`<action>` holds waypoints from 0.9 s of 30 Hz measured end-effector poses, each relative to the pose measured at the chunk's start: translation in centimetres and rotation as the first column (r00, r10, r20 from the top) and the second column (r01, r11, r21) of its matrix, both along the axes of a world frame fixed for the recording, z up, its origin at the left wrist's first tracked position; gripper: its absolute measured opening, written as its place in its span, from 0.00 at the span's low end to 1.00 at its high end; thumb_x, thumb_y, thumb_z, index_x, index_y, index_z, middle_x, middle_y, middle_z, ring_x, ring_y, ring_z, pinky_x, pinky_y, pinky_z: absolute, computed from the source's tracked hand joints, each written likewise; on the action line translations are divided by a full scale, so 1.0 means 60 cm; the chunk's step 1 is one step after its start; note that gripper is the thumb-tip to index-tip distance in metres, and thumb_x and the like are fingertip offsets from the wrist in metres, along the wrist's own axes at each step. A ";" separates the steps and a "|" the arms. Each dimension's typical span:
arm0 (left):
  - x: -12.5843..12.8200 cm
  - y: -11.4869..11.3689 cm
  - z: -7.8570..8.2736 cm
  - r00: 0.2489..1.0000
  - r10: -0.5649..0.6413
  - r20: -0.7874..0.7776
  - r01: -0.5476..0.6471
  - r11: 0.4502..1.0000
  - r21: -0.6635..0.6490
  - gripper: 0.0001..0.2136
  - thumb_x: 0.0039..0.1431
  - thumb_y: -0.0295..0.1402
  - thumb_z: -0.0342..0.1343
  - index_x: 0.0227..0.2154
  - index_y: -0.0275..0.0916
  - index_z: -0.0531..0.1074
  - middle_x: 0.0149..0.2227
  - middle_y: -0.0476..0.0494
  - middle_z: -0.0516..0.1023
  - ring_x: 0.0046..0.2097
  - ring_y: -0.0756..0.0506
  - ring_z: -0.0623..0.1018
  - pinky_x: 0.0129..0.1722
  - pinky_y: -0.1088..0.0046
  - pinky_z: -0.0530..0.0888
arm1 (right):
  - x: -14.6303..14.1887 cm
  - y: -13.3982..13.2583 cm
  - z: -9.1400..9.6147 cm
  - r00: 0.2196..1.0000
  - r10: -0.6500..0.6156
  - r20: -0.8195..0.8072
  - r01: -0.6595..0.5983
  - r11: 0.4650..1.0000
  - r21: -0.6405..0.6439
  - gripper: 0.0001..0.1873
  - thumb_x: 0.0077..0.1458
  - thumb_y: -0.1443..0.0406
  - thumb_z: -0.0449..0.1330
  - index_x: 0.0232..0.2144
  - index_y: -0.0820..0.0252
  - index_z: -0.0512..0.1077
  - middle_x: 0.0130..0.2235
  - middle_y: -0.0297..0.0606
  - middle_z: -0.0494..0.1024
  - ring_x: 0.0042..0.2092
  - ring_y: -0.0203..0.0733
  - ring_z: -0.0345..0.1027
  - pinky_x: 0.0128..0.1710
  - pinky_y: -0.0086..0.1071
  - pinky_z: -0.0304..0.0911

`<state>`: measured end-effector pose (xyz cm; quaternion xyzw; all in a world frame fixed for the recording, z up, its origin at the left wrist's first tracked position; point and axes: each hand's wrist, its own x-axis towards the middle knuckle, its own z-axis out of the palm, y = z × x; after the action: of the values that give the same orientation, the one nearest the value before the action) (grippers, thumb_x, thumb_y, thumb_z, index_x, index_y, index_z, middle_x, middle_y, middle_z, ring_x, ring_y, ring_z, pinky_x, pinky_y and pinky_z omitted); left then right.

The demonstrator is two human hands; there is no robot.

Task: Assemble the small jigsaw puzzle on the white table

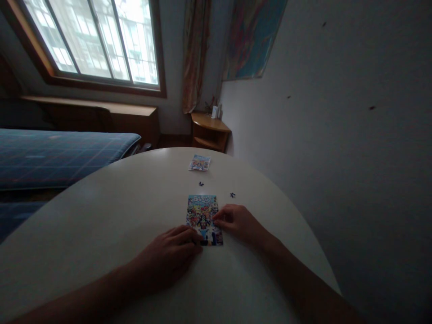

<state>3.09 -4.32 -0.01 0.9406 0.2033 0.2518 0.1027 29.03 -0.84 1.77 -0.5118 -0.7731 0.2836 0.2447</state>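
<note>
A small colourful jigsaw puzzle (202, 216) lies flat on the round white table (118, 216). My left hand (168, 256) rests on the table with its fingers together, fingertips pressing the puzzle's lower left corner. My right hand (238, 222) is curled at the puzzle's right edge, fingertips pinched against it; whether a piece is in them I cannot make out. Two loose dark puzzle pieces (201, 183) (232, 195) lie just beyond the puzzle. A printed picture card (199, 162) lies farther back on the table.
A plain wall (337, 135) runs close along the table's right side. A bed with a blue checked cover (57, 155) stands at the left. A wooden corner shelf (209, 130), a curtain and a window are behind the table.
</note>
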 end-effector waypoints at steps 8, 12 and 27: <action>0.002 -0.002 0.007 1.000 0.002 0.018 -0.002 1.000 -0.025 0.11 0.64 0.23 0.48 0.42 0.40 0.72 0.48 0.40 0.76 0.48 0.43 0.76 0.47 0.62 0.77 | 0.003 -0.016 0.029 0.990 0.069 0.125 -0.076 0.996 0.053 0.06 0.56 0.65 0.65 0.37 0.56 0.80 0.37 0.36 0.80 0.36 0.36 0.72 0.38 0.29 0.64; 0.003 -0.002 0.009 1.000 -0.007 0.028 0.008 1.000 -0.026 0.11 0.63 0.22 0.49 0.42 0.40 0.73 0.47 0.40 0.76 0.47 0.43 0.76 0.48 0.63 0.77 | 0.009 -0.030 0.049 0.931 0.212 0.296 -0.252 0.962 0.104 0.09 0.60 0.65 0.61 0.43 0.54 0.79 0.43 0.39 0.79 0.42 0.37 0.72 0.43 0.30 0.64; 0.007 -0.001 0.004 1.000 0.012 0.003 -0.012 1.000 0.004 0.11 0.60 0.21 0.49 0.41 0.40 0.72 0.48 0.40 0.76 0.48 0.43 0.75 0.50 0.63 0.76 | -0.063 -0.083 0.043 0.645 0.005 0.764 -0.226 0.956 0.185 0.13 0.59 0.74 0.56 0.46 0.66 0.74 0.47 0.51 0.77 0.46 0.52 0.71 0.44 0.42 0.66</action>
<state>3.49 -4.38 0.24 0.9391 0.2083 0.2544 0.0995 25.25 -5.83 4.38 -0.4951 -0.8661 -0.0457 -0.0524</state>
